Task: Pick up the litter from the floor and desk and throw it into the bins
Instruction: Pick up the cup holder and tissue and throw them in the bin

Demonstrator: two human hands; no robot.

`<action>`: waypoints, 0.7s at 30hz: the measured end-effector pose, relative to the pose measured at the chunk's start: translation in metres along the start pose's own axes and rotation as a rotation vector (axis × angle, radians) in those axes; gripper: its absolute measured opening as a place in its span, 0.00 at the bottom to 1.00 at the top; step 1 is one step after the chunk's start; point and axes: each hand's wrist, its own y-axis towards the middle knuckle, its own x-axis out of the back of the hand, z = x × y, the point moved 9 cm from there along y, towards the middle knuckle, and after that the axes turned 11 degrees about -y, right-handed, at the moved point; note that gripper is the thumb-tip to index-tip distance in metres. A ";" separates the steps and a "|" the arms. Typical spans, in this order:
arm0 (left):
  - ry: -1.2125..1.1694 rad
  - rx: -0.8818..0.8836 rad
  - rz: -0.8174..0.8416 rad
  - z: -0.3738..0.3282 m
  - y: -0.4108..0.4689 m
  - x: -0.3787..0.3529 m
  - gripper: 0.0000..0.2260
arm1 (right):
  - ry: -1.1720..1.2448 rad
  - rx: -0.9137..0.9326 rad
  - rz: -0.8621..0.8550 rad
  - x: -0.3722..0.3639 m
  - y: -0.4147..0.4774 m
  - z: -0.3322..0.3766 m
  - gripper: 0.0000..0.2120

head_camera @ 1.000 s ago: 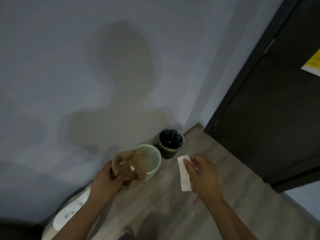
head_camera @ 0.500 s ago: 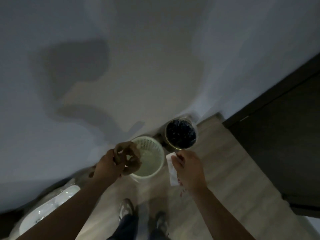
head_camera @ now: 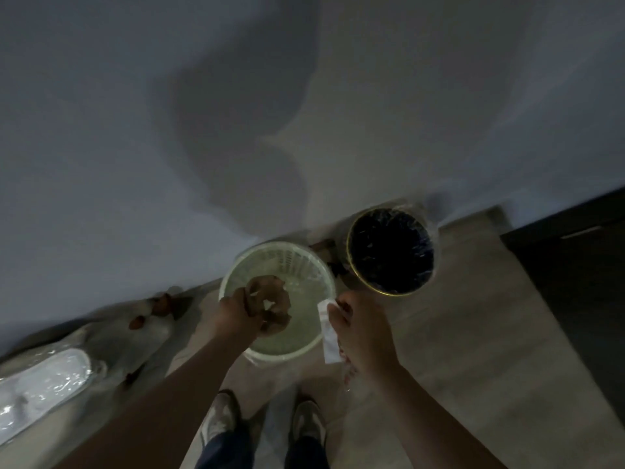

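My left hand (head_camera: 236, 311) grips a crumpled brown paper (head_camera: 269, 304) and holds it over the mouth of a pale green slotted bin (head_camera: 304, 262). My right hand (head_camera: 360, 330) pinches a white paper strip (head_camera: 328, 336) at the bin's right rim. Something thin and reddish hangs blurred below that hand. A second round bin (head_camera: 390, 252), lined with dark plastic and rimmed in gold, stands to the right against the wall.
Both bins stand on a wood-look floor at the foot of a grey wall. A plastic-wrapped white object (head_camera: 44, 387) lies at the left with small brown bits (head_camera: 148, 313) near it. A dark door (head_camera: 575, 265) is at the right. My shoes (head_camera: 263, 421) stand below the bins.
I have stepped closer and the view has tilted down onto the bins. My left hand has carried the brown paper over the green bin. My right hand with the white strip has come up to its rim.
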 end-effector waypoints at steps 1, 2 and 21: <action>-0.009 0.006 -0.006 0.007 0.008 -0.010 0.13 | -0.010 0.020 0.006 -0.012 0.006 -0.003 0.12; -0.016 0.010 -0.006 0.010 0.015 -0.017 0.14 | -0.016 0.037 0.006 -0.019 0.011 -0.005 0.12; 0.258 -0.054 0.094 0.064 0.046 -0.018 0.13 | -0.186 0.182 0.110 -0.129 0.086 0.004 0.10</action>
